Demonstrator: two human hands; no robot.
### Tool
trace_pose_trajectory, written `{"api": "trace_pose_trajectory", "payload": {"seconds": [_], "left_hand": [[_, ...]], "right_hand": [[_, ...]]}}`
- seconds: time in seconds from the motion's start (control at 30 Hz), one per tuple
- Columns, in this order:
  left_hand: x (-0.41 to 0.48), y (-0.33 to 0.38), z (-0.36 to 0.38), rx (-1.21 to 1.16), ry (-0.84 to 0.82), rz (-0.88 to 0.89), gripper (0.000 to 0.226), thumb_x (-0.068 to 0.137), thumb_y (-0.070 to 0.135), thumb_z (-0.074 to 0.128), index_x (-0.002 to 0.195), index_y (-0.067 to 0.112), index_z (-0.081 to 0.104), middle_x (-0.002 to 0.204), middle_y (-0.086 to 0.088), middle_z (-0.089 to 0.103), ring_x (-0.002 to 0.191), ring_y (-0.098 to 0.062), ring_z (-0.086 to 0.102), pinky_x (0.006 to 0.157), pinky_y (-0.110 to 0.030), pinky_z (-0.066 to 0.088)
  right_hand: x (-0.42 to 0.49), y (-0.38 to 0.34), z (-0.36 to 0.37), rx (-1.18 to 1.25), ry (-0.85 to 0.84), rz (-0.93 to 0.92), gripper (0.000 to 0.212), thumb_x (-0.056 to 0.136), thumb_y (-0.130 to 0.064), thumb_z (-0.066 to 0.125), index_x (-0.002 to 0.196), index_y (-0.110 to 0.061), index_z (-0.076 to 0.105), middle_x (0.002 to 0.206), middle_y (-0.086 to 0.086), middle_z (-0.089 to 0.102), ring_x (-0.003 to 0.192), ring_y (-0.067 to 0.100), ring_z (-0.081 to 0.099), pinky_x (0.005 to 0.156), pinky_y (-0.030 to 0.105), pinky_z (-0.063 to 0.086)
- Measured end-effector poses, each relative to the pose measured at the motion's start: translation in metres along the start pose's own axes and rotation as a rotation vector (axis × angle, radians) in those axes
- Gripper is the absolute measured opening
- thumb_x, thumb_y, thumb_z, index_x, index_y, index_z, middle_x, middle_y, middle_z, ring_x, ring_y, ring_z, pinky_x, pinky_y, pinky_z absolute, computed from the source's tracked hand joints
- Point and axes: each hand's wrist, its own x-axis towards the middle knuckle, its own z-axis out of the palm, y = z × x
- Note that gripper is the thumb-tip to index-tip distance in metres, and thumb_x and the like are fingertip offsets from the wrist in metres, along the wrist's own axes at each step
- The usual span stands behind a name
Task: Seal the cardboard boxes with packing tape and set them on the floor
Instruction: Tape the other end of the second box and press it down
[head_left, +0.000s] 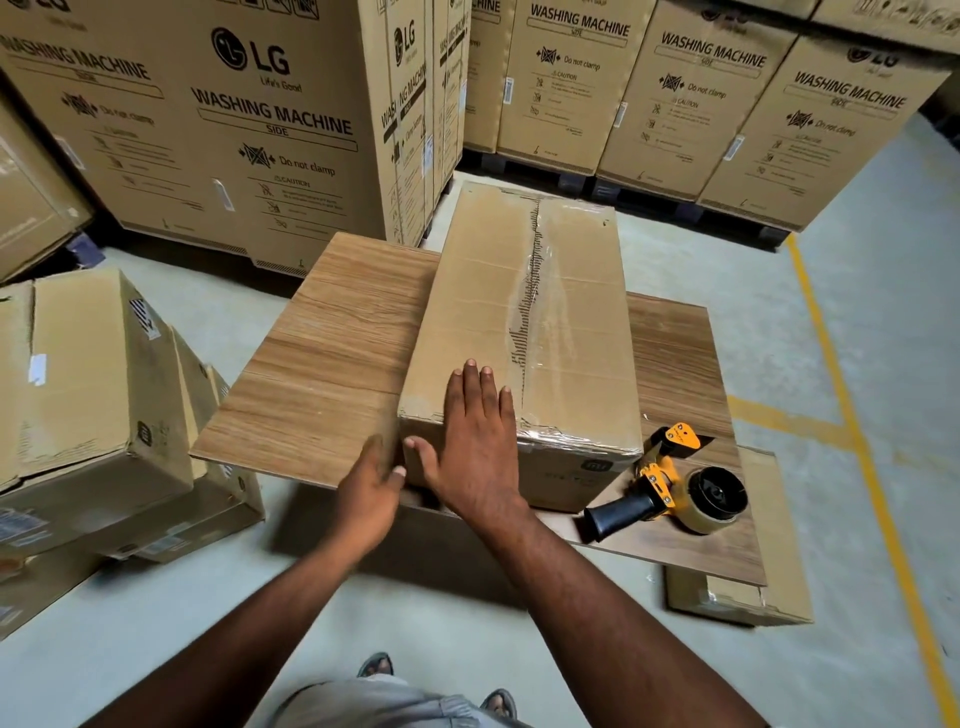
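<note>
A long cardboard box (483, 291) lies on a wooden board (332, 358), its top seam covered with clear tape. My right hand (475, 441) lies flat with straight fingers on the box's near top edge, left of the seam. My left hand (371, 491) reaches to the box's near left corner with fingers extended, touching its side; it looks blurred. A yellow tape dispenser (670, 486) with a black handle and a tape roll lies on the board, just right of the box's near end.
Other cardboard boxes (88, 384) are piled on the floor at the left. Tall washing machine cartons (249, 119) on pallets wall in the back. A flat carton (779, 561) sits under the board's right end. Yellow floor lines (852, 415) run at right. My feet stand below.
</note>
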Motion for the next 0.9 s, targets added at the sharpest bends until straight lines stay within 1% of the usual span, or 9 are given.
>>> {"api": "trace_pose_trajectory", "payload": {"seconds": [0.07,0.2,0.27,0.33,0.43,0.53,0.63,0.83,0.9], "left_hand": [[0.002,0.019,-0.007,-0.143,0.082,0.060,0.066,0.094,-0.003,0.047,0.153,0.023,0.035,0.158,0.000,0.037,0.145,-0.017,0.035,0.118,-0.040,0.031],[-0.014,0.052,-0.001,-0.080,0.103,0.355,0.064,0.095,-0.004,0.049,0.154,0.015,0.034,0.161,0.002,0.027,0.148,-0.010,0.024,0.121,-0.023,0.020],[-0.016,0.056,0.007,0.153,0.102,0.488,0.058,0.096,0.011,0.052,0.152,0.015,0.036,0.164,-0.002,0.018,0.152,-0.012,0.010,0.125,-0.038,0.011],[-0.016,0.054,0.016,0.516,0.099,0.588,0.062,0.094,0.024,0.051,0.153,0.020,0.033,0.167,-0.005,0.009,0.153,-0.017,-0.004,0.122,-0.053,-0.007],[-0.024,0.065,0.029,0.784,0.047,0.695,0.063,0.096,0.030,0.047,0.156,0.022,0.027,0.167,-0.001,0.009,0.153,-0.016,-0.007,0.116,-0.059,-0.015],[-0.028,0.079,0.045,0.867,-0.072,0.718,0.064,0.101,0.034,0.038,0.158,0.021,0.015,0.167,0.002,0.007,0.152,-0.011,-0.008,0.117,-0.061,-0.014],[-0.026,0.097,0.055,0.945,-0.098,0.679,0.061,0.104,0.040,0.027,0.159,0.021,0.010,0.167,0.003,0.005,0.153,-0.013,-0.005,0.117,-0.065,-0.010],[-0.008,0.122,0.058,0.939,-0.141,0.599,0.056,0.106,0.037,0.020,0.159,0.021,0.013,0.167,0.004,0.009,0.154,-0.015,0.001,0.117,-0.065,-0.006],[0.001,0.127,0.057,0.941,-0.166,0.598,0.056,0.106,0.032,0.024,0.159,0.022,0.011,0.167,0.004,0.007,0.154,-0.016,0.001,0.118,-0.064,-0.007]], "right_hand": [[0.000,-0.003,-0.002,0.004,-0.001,0.016,0.086,0.093,-0.054,0.048,0.155,-0.001,0.020,0.164,0.020,0.014,0.152,0.035,0.012,0.123,0.053,0.012],[-0.003,0.007,-0.011,0.033,-0.083,-0.075,0.091,0.087,-0.029,0.063,0.156,0.000,0.011,0.165,0.020,0.003,0.153,0.035,0.002,0.124,0.050,0.007],[-0.008,0.021,-0.020,0.108,-0.087,-0.171,0.081,0.090,-0.026,0.058,0.156,-0.001,0.017,0.165,0.019,0.010,0.153,0.033,0.007,0.124,0.050,0.011],[-0.018,0.041,-0.026,0.147,-0.082,-0.205,0.073,0.094,-0.030,0.053,0.155,-0.003,0.024,0.164,0.016,0.020,0.152,0.031,0.016,0.123,0.049,0.015],[-0.040,0.082,-0.031,0.112,-0.057,-0.121,0.070,0.096,-0.037,0.044,0.156,-0.006,0.024,0.165,0.012,0.019,0.153,0.027,0.014,0.124,0.049,0.010],[-0.053,0.106,-0.032,0.059,-0.101,-0.140,0.071,0.096,-0.041,0.029,0.158,-0.010,0.015,0.167,0.008,0.010,0.154,0.023,0.006,0.124,0.053,0.006],[-0.053,0.108,-0.039,0.123,-0.146,-0.156,0.066,0.101,-0.037,0.029,0.158,-0.009,0.011,0.167,0.008,0.008,0.154,0.022,0.002,0.124,0.052,-0.001],[-0.028,0.112,-0.039,0.239,-0.146,-0.117,0.059,0.106,-0.037,0.024,0.157,-0.009,0.020,0.165,0.008,0.020,0.153,0.023,0.011,0.122,0.053,0.002],[-0.014,0.113,-0.038,0.276,-0.159,-0.094,0.062,0.106,-0.045,0.020,0.157,-0.011,0.023,0.164,0.007,0.023,0.153,0.022,0.012,0.123,0.053,0.002]]}}
